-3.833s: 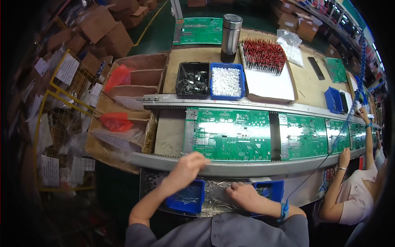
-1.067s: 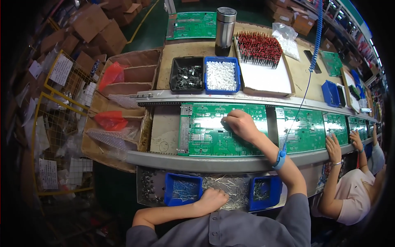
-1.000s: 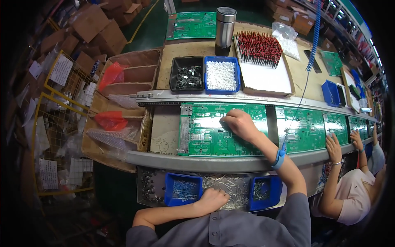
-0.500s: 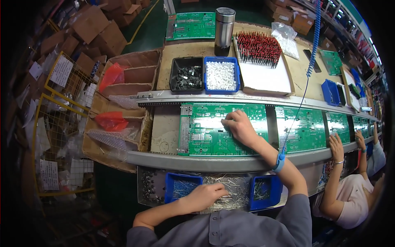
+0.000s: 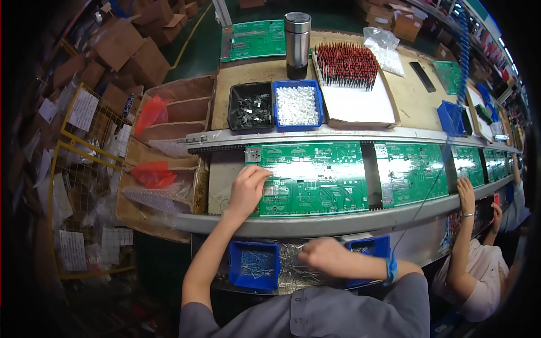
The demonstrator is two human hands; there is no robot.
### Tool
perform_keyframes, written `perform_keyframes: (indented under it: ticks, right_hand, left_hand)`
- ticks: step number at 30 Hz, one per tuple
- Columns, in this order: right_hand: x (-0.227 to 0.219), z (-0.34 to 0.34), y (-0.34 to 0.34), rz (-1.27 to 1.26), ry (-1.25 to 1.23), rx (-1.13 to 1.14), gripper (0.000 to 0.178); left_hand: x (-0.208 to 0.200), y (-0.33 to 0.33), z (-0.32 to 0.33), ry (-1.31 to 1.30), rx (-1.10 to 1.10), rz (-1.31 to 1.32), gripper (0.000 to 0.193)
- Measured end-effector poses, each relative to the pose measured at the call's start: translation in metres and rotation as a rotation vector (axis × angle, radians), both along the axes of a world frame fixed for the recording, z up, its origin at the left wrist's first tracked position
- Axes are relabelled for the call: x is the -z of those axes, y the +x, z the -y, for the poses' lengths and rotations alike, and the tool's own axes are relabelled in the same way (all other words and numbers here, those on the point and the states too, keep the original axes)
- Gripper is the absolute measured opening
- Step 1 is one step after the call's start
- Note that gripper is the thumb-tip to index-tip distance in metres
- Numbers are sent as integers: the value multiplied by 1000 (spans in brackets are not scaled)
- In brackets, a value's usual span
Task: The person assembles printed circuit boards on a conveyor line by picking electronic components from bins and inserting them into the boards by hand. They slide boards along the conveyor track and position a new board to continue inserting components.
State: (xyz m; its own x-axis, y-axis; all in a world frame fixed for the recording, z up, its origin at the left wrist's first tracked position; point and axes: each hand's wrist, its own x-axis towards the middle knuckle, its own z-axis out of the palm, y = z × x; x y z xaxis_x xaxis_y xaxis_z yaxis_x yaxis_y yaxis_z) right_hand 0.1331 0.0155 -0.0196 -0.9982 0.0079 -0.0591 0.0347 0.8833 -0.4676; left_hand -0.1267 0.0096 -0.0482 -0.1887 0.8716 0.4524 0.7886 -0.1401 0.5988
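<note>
My left hand reaches over the left part of the nearest green circuit board. Its thumb and fingers are pinched together at the board's surface, and whatever sits between the fingertips is too small to make out. Low in front of my body, my right hand hangs over a metal tray strewn with loose thin-leaded parts. Motion smears its fingers, so their grip is unclear. A blue strap circles the right wrist. Blue bins of small leaded parts flank the tray's middle: one on the left, another on the right, partly behind my right forearm.
A grey rail runs along the boards' near side; more boards line up rightward. Beyond stand a black bin, a blue bin of white parts, a steel flask and a box of red-tipped parts. A co-worker's hand is at right.
My right hand has left the board and come down to the metal tray. My left hand has risen from the tray to the board's left part. The view has shifted slightly.
</note>
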Motion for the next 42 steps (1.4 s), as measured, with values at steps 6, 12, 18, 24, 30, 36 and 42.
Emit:
perform_keyframes:
  ticks: [6, 12, 18, 24, 30, 36, 42]
  right_hand:
    - [33, 54, 29, 235, 60, 120, 13]
    - [49, 61, 36, 274, 49, 139, 14]
    - [51, 58, 37, 200, 31, 79, 11]
    - [41, 52, 35, 170, -33, 66, 12]
    - [38, 48, 35, 116, -75, 88, 12]
    - [40, 51, 36, 102, -86, 129, 13]
    - [39, 49, 38, 77, -72, 127, 11]
  left_hand:
    - [18, -9, -17, -49, -22, -210, 12]
    - [16, -7, -21, -39, -6, -213, 12]
    - [22, -11, -21, -12, -11, -224, 12]
    - [21, -9, -20, -10, 3, -213, 15]
    - [27, -14, -6, -58, 8, -281, 26]
    - [16, -3, 15, -220, -66, -538, 46]
    - [-8, 25, 36, -196, 30, -196, 34]
